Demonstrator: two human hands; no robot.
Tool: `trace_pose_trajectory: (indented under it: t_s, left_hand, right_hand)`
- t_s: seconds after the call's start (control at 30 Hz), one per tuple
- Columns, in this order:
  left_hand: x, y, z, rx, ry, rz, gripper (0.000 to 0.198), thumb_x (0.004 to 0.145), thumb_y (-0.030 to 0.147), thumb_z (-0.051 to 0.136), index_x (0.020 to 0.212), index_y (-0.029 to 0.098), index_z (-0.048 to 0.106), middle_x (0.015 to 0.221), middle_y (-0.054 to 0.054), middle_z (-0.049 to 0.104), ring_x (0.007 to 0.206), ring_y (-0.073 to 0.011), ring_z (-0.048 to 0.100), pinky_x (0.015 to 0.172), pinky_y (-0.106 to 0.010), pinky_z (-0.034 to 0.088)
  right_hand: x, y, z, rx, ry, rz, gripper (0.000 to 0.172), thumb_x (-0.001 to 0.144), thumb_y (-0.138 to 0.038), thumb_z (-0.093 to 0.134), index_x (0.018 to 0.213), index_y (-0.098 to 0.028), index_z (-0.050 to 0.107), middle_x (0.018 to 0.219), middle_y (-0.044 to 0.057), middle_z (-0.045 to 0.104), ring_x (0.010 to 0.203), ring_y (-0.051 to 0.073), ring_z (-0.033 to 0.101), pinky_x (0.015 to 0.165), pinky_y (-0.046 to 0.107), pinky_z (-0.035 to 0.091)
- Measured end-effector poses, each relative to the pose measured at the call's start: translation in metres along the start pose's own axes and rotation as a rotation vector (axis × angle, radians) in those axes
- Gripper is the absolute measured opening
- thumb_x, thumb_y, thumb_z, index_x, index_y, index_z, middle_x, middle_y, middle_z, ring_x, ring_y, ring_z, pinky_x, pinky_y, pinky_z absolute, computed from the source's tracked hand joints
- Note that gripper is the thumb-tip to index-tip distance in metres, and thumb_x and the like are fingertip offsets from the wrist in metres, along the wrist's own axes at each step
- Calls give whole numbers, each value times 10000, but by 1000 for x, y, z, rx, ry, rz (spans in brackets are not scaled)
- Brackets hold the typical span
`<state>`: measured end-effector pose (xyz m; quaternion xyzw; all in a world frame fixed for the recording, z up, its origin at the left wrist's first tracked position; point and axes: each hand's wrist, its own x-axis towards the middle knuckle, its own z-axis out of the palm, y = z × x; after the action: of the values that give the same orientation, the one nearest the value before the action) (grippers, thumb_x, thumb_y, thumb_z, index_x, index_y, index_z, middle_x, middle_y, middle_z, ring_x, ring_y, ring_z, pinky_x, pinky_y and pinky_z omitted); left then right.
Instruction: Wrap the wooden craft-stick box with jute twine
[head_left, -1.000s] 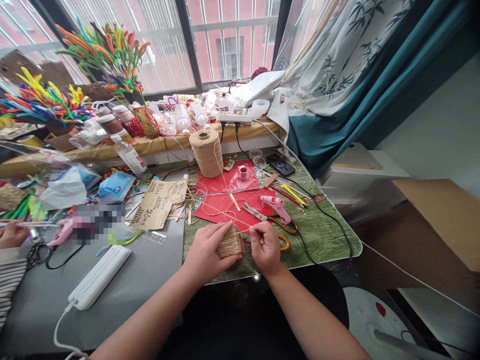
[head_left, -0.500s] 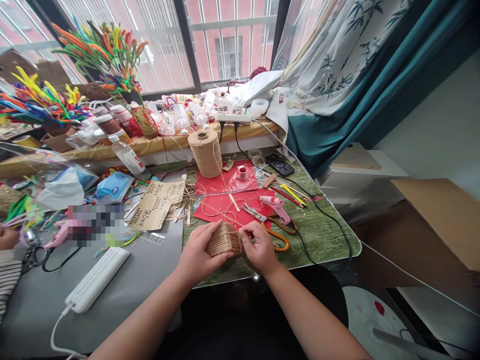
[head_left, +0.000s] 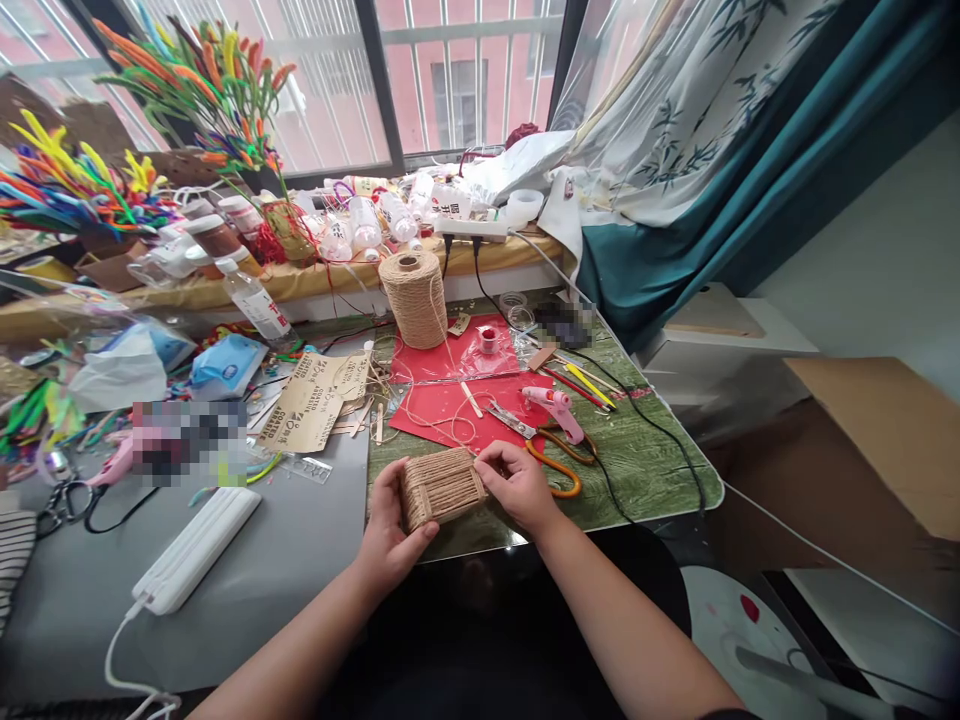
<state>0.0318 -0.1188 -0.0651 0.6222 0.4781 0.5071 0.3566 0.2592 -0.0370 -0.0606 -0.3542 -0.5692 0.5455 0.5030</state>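
A small box shape wrapped in brown twine (head_left: 444, 486) is held over the front edge of the green table. My left hand (head_left: 391, 530) grips its left end, thumb along the lower side. At its right upper corner, my right hand (head_left: 516, 484) has thumb and fingers pinched together; the twine between them is hard to make out. A large twine spool (head_left: 414, 302) stands upright behind, its strand trailing over the red sheets (head_left: 431, 411). Scissors with orange handles (head_left: 559, 462) and a pink glue gun (head_left: 553, 408) lie to the right of the box.
Sandpaper sheets (head_left: 307, 405), a white power strip (head_left: 196, 550) and another pair of scissors (head_left: 66, 508) lie on the grey left side. Pencils (head_left: 589, 385) and a black cable are at the right. Bottles and pipe cleaners crowd the windowsill. A striped sleeve (head_left: 15, 540) shows far left.
The wrapped box has been turned so a longer side shows. My left hand has shifted lower and round its left end. The other person's hand at far left has left the view.
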Motion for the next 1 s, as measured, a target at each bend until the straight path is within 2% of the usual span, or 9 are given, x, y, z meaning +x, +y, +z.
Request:
trace_pose_trajectory:
  t_s: [0.1, 0.23, 0.37, 0.47, 0.63, 0.73, 0.8, 0.9, 1.0]
  left_hand:
    - [-3, 4, 3, -96, -97, -52, 793, 917, 424, 717, 1521, 293, 220, 1509, -167, 449, 1433, -367, 471, 1202, -621, 359]
    - [4, 18, 2, -126, -195, -141, 708, 941, 594, 628, 1459, 263, 276, 1434, -166, 523, 1376, -355, 527, 1151, -594, 423]
    - [13, 25, 3, -53, -115, -376, 411, 1035, 564, 434, 1302, 252, 436, 1236, -101, 646, 1174, -273, 641, 1055, -501, 524]
    - [17, 26, 4, -28, -62, -426, 331, 1029, 485, 439, 1254, 246, 478, 1178, -75, 684, 1111, -257, 667, 1002, -462, 558]
    - [28, 45, 4, 76, -30, -360, 301, 999, 342, 484, 1272, 231, 543, 1263, -91, 677, 1168, -265, 662, 1012, -459, 548]
    - [37, 68, 6, 364, -26, -168, 377, 977, 282, 524, 1351, 246, 533, 1407, -109, 612, 1336, -287, 576, 1138, -508, 452]
    - [44, 81, 11, 573, -139, -23, 505, 953, 358, 624, 1432, 262, 498, 1485, -118, 569, 1410, -321, 511, 1187, -546, 391]
    - [51, 87, 21, 777, -264, 71, 911, 799, 544, 808, 1551, 234, 398, 1471, -169, 591, 1361, -413, 543, 1125, -612, 421]
    - [54, 81, 26, 847, -288, 98, 924, 771, 540, 834, 1538, 230, 421, 1377, -166, 654, 1250, -414, 620, 1047, -596, 477]
  right_hand:
    - [0, 1, -2, 113, -6, 82, 225, 895, -424, 767, 870, -212, 696, 762, 2, 645, 685, 157, 585, 664, 281, 494]
    - [1, 3, -5, 135, 0, 66, 252, 861, -436, 800, 836, -210, 691, 754, -3, 633, 683, 154, 580, 671, 282, 506]
    - [0, 4, -4, 169, -42, 72, 220, 873, -409, 797, 859, -208, 708, 770, 2, 647, 690, 151, 581, 677, 283, 502]
    - [-1, 5, -3, 175, -66, 86, 205, 885, -394, 787, 863, -205, 710, 773, 2, 650, 689, 146, 578, 677, 276, 492]
    - [-1, 5, -2, 184, -41, 98, 241, 864, -413, 800, 829, -209, 678, 771, -2, 639, 681, 146, 567, 666, 275, 488]
    - [0, 4, -1, 206, -42, 73, 254, 857, -415, 806, 806, -211, 664, 761, -4, 623, 695, 148, 561, 676, 278, 486]
    - [0, 3, -1, 211, -53, 64, 264, 848, -422, 813, 797, -210, 662, 756, -5, 613, 697, 149, 558, 680, 281, 488]
    - [1, 2, -1, 202, -55, 72, 275, 852, -438, 806, 798, -212, 659, 755, -5, 605, 690, 151, 554, 669, 285, 489]
    - [0, 2, -2, 198, -53, 72, 269, 868, -433, 788, 802, -209, 655, 758, -6, 603, 679, 146, 547, 658, 279, 482]
